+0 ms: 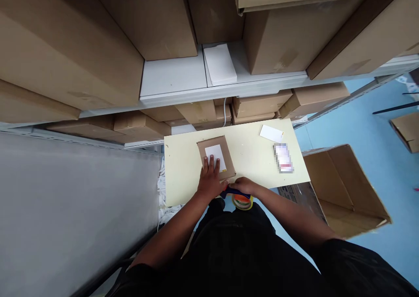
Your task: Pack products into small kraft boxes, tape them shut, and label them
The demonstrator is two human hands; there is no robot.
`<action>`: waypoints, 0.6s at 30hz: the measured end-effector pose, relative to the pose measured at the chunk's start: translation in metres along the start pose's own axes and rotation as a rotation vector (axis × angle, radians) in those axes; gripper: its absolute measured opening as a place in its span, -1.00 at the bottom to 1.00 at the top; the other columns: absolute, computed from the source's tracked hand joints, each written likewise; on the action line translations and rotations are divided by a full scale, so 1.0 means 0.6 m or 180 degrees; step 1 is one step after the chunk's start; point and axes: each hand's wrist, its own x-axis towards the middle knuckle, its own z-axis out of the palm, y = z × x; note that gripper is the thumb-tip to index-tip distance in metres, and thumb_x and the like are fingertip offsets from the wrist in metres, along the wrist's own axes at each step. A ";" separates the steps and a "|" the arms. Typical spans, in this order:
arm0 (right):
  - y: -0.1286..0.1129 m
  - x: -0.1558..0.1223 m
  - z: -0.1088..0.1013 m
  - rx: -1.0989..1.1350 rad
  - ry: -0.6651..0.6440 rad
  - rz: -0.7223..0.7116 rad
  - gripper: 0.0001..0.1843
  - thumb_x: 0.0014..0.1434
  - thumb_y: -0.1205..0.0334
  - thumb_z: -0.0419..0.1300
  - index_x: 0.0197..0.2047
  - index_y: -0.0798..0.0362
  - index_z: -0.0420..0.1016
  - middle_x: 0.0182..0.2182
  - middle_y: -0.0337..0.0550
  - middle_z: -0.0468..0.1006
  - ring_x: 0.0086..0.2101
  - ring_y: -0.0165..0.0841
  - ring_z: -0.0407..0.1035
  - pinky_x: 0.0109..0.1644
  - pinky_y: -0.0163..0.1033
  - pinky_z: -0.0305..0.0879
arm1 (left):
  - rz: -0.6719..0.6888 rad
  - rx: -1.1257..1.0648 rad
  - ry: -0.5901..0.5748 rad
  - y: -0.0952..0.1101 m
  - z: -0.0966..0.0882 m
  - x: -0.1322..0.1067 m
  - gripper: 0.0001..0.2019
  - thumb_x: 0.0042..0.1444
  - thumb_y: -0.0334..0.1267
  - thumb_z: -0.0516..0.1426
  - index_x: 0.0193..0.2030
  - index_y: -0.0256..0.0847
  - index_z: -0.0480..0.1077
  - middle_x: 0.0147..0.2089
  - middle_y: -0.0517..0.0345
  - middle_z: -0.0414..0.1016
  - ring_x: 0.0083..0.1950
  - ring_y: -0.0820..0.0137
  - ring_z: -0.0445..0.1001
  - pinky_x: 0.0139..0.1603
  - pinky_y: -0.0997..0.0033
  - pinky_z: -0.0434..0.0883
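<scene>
Two bare hands work at the near edge of a small pale-yellow table set against stockroom shelving. The person's left hand lies flat on a small brown parcel, fingers slightly spread and straight, their tips resting on the parcel's white label. The parcel sits on the table's near half, a little left of centre, turned at a slight angle to the table edge. The right hand is curled around the blue grip of a tape dispenser, fingers folded over it, just beside the parcel's nearest corner; the roll hangs past the table edge, against the person's dark clothing. Whether the dispenser touches the parcel cannot be made out.

Farther along the tabletop, well apart from the hands, lie a white card and, near it, a small blurred item. An open carton stands on the blue floor to the right of the table. Behind, white shelves carry large brown cartons and one white box.
</scene>
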 end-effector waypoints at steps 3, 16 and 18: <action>-0.048 0.029 0.016 -0.0185 -0.0049 -0.0595 -0.75 -0.02 -0.01 0.46 -0.29 -0.09 0.67 -0.37 -0.24 0.69 -0.14 -0.16 0.54 -0.14 -0.25 0.39 | 0.0112 -0.0069 0.0094 -0.010 -0.005 0.000 -0.06 0.22 0.05 0.19 0.58 -0.34 -0.15 0.63 -0.24 -0.36 0.61 -0.17 -0.43 0.51 -0.25 0.00; 0.042 -0.091 -0.160 -0.1049 0.1711 0.0194 -0.73 0.20 -0.05 0.13 -0.24 -0.06 0.52 -0.43 -0.20 0.61 -0.40 -0.24 0.47 -0.35 -0.24 0.18 | 0.0212 -0.0096 0.0272 -0.043 -0.009 0.007 -0.29 0.31 -0.03 0.10 0.51 -0.26 0.08 0.60 -0.15 -0.11 0.61 -0.09 -0.23 0.51 -0.18 0.11; 0.028 -0.086 -0.173 -0.1041 0.1891 0.0175 -0.72 0.19 -0.07 0.12 -0.24 -0.07 0.50 -0.44 -0.21 0.60 -0.40 -0.23 0.46 -0.35 -0.23 0.19 | 0.0212 -0.0071 0.0277 -0.044 -0.008 0.008 -0.29 0.30 -0.03 0.11 0.50 -0.29 0.10 0.60 -0.17 -0.11 0.61 -0.09 -0.23 0.51 -0.17 0.11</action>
